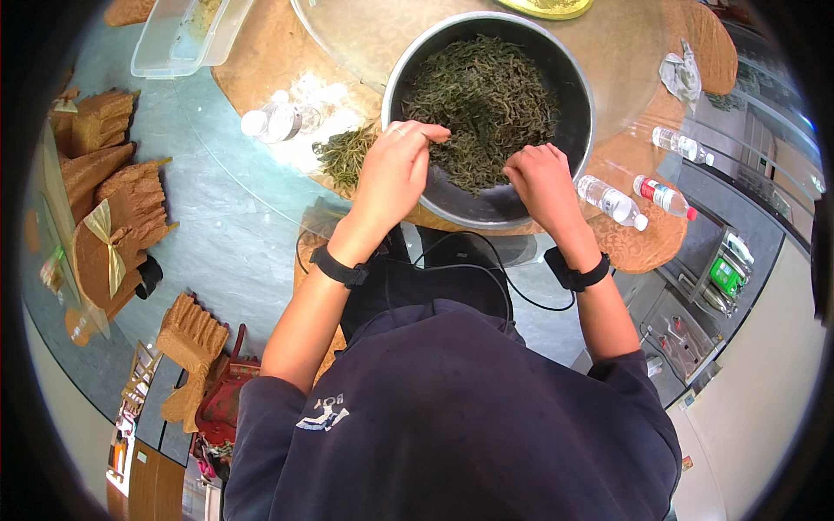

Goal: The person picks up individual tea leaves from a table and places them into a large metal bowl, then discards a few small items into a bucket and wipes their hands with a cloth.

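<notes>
A large round metal basin [571, 117] with a dark inside stands on the table before me, filled with a heap of dark green, dried-looking leafy stems [482, 95]. My left hand [395, 169] reaches over its near left rim, thumb and fingers pinched together at the edge of the heap. At the near right side my right hand [546, 184] is closed, its fingers curled in just above the leaves. Whatever either pinch contains is too small or hidden to name. Beside my left hand, outside the basin, lies a smaller pile of lighter green stems [346, 158].
Plastic bottles lie right of the basin: one clear [612, 201], one red-labelled [665, 196], another farther off [682, 145]. A bottle [282, 122] lies left. A clear plastic tub [178, 43] is at far left, a crumpled cloth [681, 74] at far right. Cables [495, 260] hang before me.
</notes>
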A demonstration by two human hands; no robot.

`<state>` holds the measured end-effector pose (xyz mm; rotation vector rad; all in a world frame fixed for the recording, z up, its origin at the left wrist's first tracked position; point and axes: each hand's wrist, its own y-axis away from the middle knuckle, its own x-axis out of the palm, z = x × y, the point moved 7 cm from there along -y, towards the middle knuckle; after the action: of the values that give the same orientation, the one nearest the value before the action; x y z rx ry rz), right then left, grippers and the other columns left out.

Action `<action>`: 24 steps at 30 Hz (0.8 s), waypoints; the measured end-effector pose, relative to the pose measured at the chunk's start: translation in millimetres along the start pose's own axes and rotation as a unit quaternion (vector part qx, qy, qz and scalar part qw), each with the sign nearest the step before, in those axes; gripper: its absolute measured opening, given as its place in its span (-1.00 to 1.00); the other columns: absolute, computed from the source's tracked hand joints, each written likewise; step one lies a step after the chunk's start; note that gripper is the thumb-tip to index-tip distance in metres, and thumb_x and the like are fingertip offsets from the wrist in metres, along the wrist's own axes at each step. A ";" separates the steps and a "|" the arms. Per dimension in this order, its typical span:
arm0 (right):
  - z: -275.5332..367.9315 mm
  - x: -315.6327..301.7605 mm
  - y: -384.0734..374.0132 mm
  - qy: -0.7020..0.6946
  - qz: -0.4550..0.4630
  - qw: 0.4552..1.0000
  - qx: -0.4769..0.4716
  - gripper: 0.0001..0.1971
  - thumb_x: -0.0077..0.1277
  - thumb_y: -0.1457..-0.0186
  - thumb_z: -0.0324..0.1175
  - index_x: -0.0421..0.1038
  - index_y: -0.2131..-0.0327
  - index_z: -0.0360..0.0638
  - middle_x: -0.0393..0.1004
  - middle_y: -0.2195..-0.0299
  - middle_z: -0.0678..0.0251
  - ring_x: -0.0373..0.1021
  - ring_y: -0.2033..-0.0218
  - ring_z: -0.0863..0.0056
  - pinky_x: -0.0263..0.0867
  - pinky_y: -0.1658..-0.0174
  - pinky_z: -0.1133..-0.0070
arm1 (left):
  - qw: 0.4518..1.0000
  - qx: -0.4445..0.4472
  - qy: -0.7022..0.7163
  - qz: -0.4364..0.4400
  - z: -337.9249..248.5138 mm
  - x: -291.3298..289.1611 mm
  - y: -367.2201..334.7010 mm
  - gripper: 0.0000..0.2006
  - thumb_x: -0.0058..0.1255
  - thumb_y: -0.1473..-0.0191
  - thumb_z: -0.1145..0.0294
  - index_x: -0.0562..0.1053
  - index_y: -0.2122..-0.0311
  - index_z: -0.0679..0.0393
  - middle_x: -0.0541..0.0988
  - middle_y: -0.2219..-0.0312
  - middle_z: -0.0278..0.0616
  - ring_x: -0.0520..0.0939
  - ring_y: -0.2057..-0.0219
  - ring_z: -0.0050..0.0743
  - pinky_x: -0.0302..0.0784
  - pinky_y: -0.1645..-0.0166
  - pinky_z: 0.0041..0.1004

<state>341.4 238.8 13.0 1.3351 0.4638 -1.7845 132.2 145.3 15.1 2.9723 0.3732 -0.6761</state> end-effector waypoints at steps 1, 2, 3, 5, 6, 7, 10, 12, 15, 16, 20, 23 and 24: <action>1.4 -2.3 -0.7 0.000 -0.001 1.000 0.000 -0.92 0.18 -0.21 -0.35 0.56 0.33 -0.11 0.53 0.38 0.32 0.49 0.18 0.23 0.29 -0.10 0.27 | 1.000 0.001 0.000 0.000 -2.0 2.3 0.3 -0.73 -0.07 -0.23 0.68 0.61 0.06 0.23 0.70 0.16 -0.06 0.68 0.06 0.02 0.56 -0.11 -0.22; 1.0 -4.7 -1.2 -0.020 -0.005 1.000 0.014 -0.91 0.18 -0.21 -0.35 0.56 0.33 -0.12 0.53 0.38 0.30 0.49 0.18 0.23 0.30 -0.08 0.28 | 1.000 0.027 -0.007 0.007 -7.3 7.5 0.6 -0.74 -0.04 -0.22 0.68 0.61 0.06 0.22 0.68 0.13 -0.07 0.66 0.02 0.01 0.55 -0.13 -0.22; 0.8 -7.3 -2.1 -0.040 -0.009 0.999 0.028 -0.91 0.18 -0.21 -0.35 0.55 0.32 -0.13 0.53 0.38 0.29 0.49 0.19 0.22 0.31 -0.05 0.28 | 0.998 0.053 -0.012 0.014 -11.8 13.5 1.1 -0.74 -0.01 -0.20 0.67 0.61 0.07 0.21 0.67 0.10 -0.08 0.64 -0.01 0.00 0.54 -0.15 -0.21; 6.8 -13.4 -1.4 -0.071 -0.012 0.997 0.038 -0.91 0.17 -0.22 -0.36 0.55 0.32 -0.14 0.53 0.37 0.27 0.49 0.20 0.22 0.32 -0.01 0.30 | 0.997 0.054 -0.007 0.050 -16.8 30.5 5.3 -0.73 0.11 -0.20 0.55 0.59 -0.01 0.19 0.64 0.01 -0.07 0.59 -0.09 0.01 0.49 -0.21 -0.17; 9.2 -15.3 0.0 -0.102 -0.012 0.994 0.048 -0.91 0.16 -0.23 -0.36 0.55 0.32 -0.15 0.54 0.37 0.26 0.49 0.21 0.21 0.33 0.02 0.31 | 0.997 0.067 0.001 0.050 -23.5 37.4 5.3 -0.70 0.13 -0.20 0.51 0.57 -0.04 0.19 0.63 -0.01 -0.07 0.59 -0.10 0.02 0.48 -0.22 -0.16; 12.0 -17.0 0.4 -0.103 -0.013 0.993 0.051 -0.91 0.16 -0.23 -0.36 0.55 0.32 -0.15 0.54 0.37 0.26 0.49 0.21 0.21 0.33 0.02 0.31 | 0.996 0.080 0.009 0.049 -29.8 43.7 5.1 -0.67 0.16 -0.19 0.47 0.55 -0.08 0.19 0.62 -0.03 -0.06 0.58 -0.11 0.03 0.48 -0.23 -0.15; 13.2 -18.1 1.5 -0.234 -0.020 0.970 0.062 -0.89 0.12 -0.26 -0.41 0.55 0.29 -0.25 0.57 0.35 0.20 0.47 0.24 0.15 0.36 0.12 0.30 | 0.995 0.043 0.001 0.086 -30.9 66.5 5.7 -0.71 0.20 -0.20 0.41 0.59 -0.02 0.21 0.68 0.10 -0.07 0.65 -0.01 -0.03 0.56 -0.13 -0.17; 12.0 -19.9 4.1 -0.246 -0.023 0.966 0.080 -0.88 0.11 -0.26 -0.41 0.55 0.29 -0.26 0.57 0.35 0.18 0.47 0.24 0.15 0.36 0.13 0.30 | 0.995 0.029 0.002 0.094 -29.9 73.7 6.3 -0.75 0.22 -0.19 0.40 0.61 0.03 0.22 0.70 0.18 -0.08 0.70 0.08 -0.06 0.62 -0.04 -0.20; 8.7 -19.7 8.0 -0.266 -0.022 0.958 0.102 -0.88 0.11 -0.26 -0.40 0.55 0.29 -0.26 0.57 0.35 0.19 0.48 0.23 0.15 0.36 0.13 0.30 | 0.997 -0.008 0.071 0.043 -24.4 70.3 8.2 -0.83 0.23 -0.19 0.41 0.63 0.15 0.25 0.70 0.33 -0.11 0.73 0.28 -0.14 0.66 0.20 -0.28; 8.4 -18.5 9.2 -0.273 -0.018 0.956 0.104 -0.88 0.11 -0.26 -0.39 0.55 0.29 -0.24 0.57 0.35 0.20 0.48 0.23 0.16 0.36 0.11 0.30 | 0.997 0.006 0.062 0.054 -24.4 70.8 8.3 -0.84 0.23 -0.19 0.43 0.62 0.17 0.26 0.70 0.34 -0.10 0.73 0.31 -0.16 0.65 0.26 -0.30; 14.6 -18.4 13.3 -0.235 -0.019 0.970 0.056 -0.89 0.12 -0.25 -0.36 0.52 0.29 -0.20 0.56 0.36 0.23 0.48 0.23 0.18 0.33 0.10 0.30 | 0.993 0.000 0.065 0.095 -27.4 72.9 9.3 -0.87 0.21 -0.18 0.45 0.59 0.21 0.27 0.69 0.36 -0.09 0.72 0.37 -0.15 0.63 0.29 -0.31; 19.4 -20.3 13.8 -0.208 -0.017 0.977 0.036 -0.90 0.12 -0.24 -0.36 0.49 0.30 -0.17 0.54 0.35 0.27 0.48 0.21 0.22 0.29 0.10 0.31 | 0.991 0.002 0.038 0.126 -28.4 77.5 10.3 -0.88 0.18 -0.15 0.46 0.58 0.24 0.28 0.67 0.39 -0.06 0.71 0.40 -0.09 0.62 0.28 -0.27; 23.2 -22.2 13.2 -0.179 -0.025 0.983 0.011 -0.90 0.13 -0.23 -0.37 0.47 0.31 -0.17 0.53 0.36 0.27 0.48 0.21 0.23 0.29 0.11 0.31 | 0.990 0.022 0.004 0.137 -30.0 79.7 10.2 -0.89 0.16 -0.13 0.46 0.58 0.28 0.28 0.66 0.42 -0.03 0.70 0.41 -0.04 0.61 0.28 -0.24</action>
<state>339.8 223.6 44.1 0.9919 0.2812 -2.0225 216.9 156.6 7.6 2.9852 -0.0523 -0.6473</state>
